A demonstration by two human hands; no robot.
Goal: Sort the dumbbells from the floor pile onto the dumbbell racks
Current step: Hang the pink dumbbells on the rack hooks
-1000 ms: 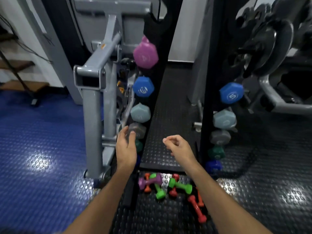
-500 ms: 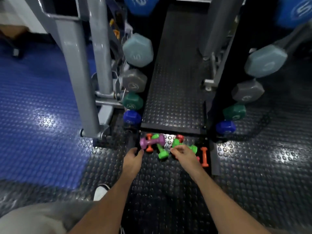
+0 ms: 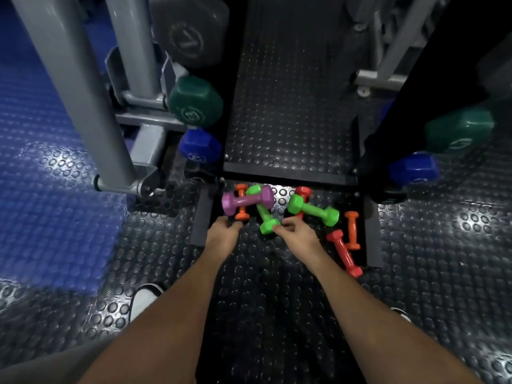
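1. On the studded black floor (image 3: 277,295), between the two racks, lies the dumbbell pile (image 3: 288,214).
2. Left hand (image 3: 223,235): at the pile's 7 o'clock edge, fingertips below the purple dumbbell (image 3: 247,201); grip cannot be determined.
3. Right hand (image 3: 297,234): fingers curled, pinching the near head of a green dumbbell (image 3: 266,214).

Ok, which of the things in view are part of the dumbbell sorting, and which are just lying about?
Part of the job:
- purple dumbbell on the floor pile
- two lime green dumbbells
- orange dumbbells and red dumbbell
- racked dark green hex dumbbell and blue hex dumbbell
- left hand, right hand

Just there:
- grey metal machine post
- white shoe
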